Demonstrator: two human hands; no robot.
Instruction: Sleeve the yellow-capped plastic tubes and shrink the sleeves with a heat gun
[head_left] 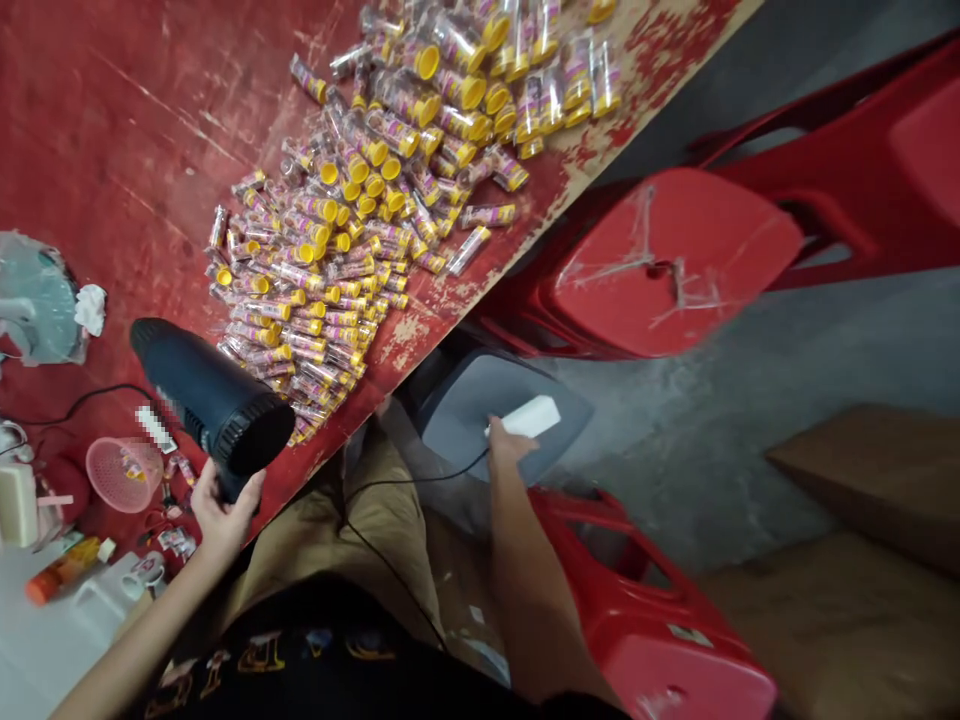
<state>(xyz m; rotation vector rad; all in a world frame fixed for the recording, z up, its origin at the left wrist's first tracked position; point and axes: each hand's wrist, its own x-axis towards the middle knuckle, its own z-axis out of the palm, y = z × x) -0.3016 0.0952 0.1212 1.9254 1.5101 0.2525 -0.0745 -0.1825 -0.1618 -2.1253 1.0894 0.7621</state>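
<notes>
A black hair dryer [214, 395] is in my left hand [223, 508], with the fingers wrapped round its handle. It is held over the near edge of the red table [150, 150], its wide dark end facing towards me. Low on the right, my right hand [506, 440] is closed on one end of a white power strip [531, 418], a long block with a black cord [420, 480] running from the hand across my lap. A large heap of small clear tubes [330, 260] with yellow caps and printed labels lies on the table beside the dryer.
Red plastic stools [675, 265] stand along the table's right side, and another red stool [675, 640] is close to my right arm. A grey seat [457, 420] lies below the power strip. A pink basket [124, 475] sits at left. Cardboard boxes [847, 620] rest at lower right.
</notes>
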